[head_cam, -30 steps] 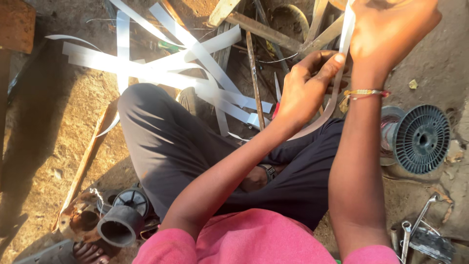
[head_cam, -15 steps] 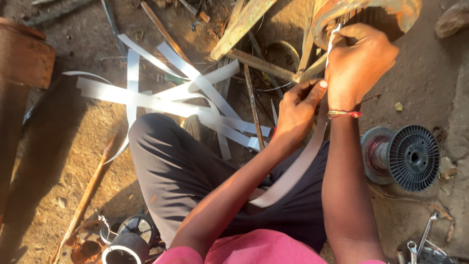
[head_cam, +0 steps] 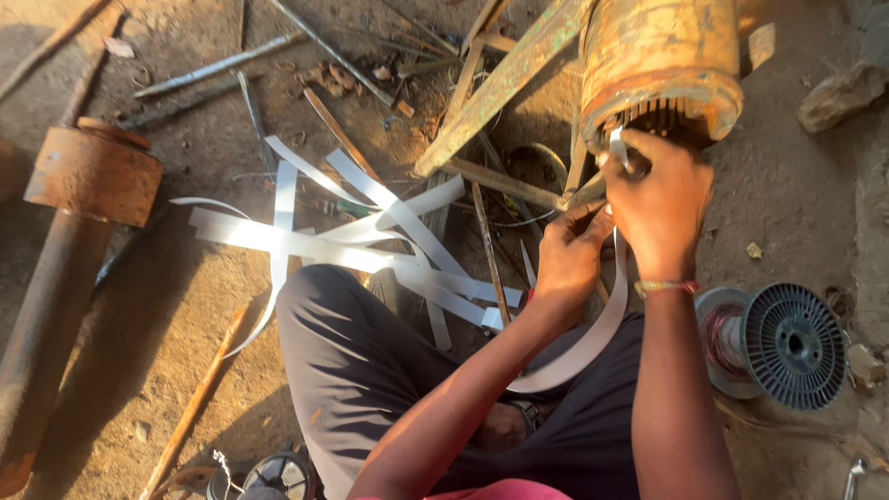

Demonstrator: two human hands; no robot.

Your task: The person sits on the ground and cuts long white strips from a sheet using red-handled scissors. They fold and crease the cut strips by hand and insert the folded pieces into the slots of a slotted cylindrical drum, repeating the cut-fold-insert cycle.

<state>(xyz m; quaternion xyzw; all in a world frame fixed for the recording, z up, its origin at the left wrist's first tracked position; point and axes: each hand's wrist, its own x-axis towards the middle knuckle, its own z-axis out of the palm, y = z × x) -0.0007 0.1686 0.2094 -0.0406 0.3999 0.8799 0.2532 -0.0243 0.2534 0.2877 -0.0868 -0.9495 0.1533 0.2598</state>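
A rusty yellow motor housing (head_cam: 662, 60) lies on a metal frame at the top right, its slotted open end facing me. My right hand (head_cam: 659, 204) pinches the top of a long white strip (head_cam: 593, 338) against that slotted end. The strip curves down across my lap. My left hand (head_cam: 569, 259) grips the same strip a little lower, just left of the right hand. A thin bracelet circles my right wrist.
Several loose white strips (head_cam: 370, 236) lie crossed on the dirt beyond my knee. A wire spool (head_cam: 782, 344) sits at the right. A rusty pipe with a thick collar (head_cam: 88, 176) runs down the left. Metal rods (head_cam: 218, 65) and scrap lie at the top.
The view has tilted up, bringing the motor housing into sight. Both hands have moved the strip's upper end up to the housing's slotted end.
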